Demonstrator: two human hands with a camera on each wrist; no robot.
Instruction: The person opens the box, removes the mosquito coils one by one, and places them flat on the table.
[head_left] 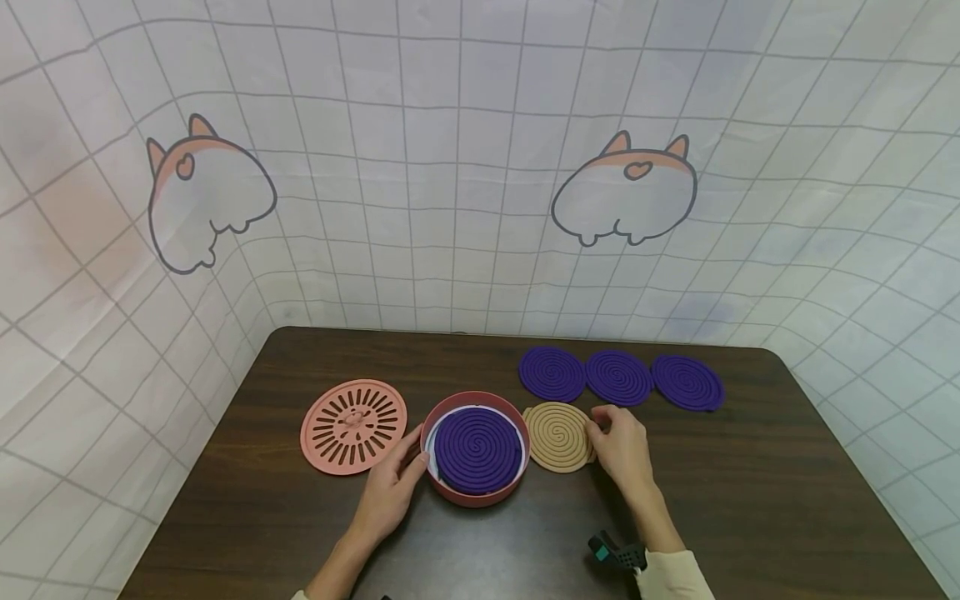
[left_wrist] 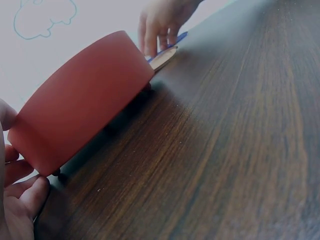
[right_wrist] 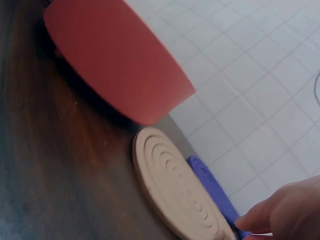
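A round red mosquito coil holder (head_left: 470, 501) stands on the table on small feet, with a purple mosquito coil (head_left: 477, 450) inside. My left hand (head_left: 386, 496) grips the holder's left side, thumb near the bottom edge in the left wrist view. Just right of the holder lies a tan mosquito coil (head_left: 558, 437), flat on the table. At its right edge is my right hand (head_left: 625, 447), thumb and index finger bent close to the rim. Its fingers are partly cut off in the right wrist view, so whether they pinch the coil is unclear.
A pink slotted lid (head_left: 354, 427) lies left of the holder. Along the back right are three purple coils in a row (head_left: 618, 377). A small black device (head_left: 618, 553) is by the right wrist. A white grid-patterned cloth (head_left: 480, 208) surrounds the dark wooden table (head_left: 757, 500).
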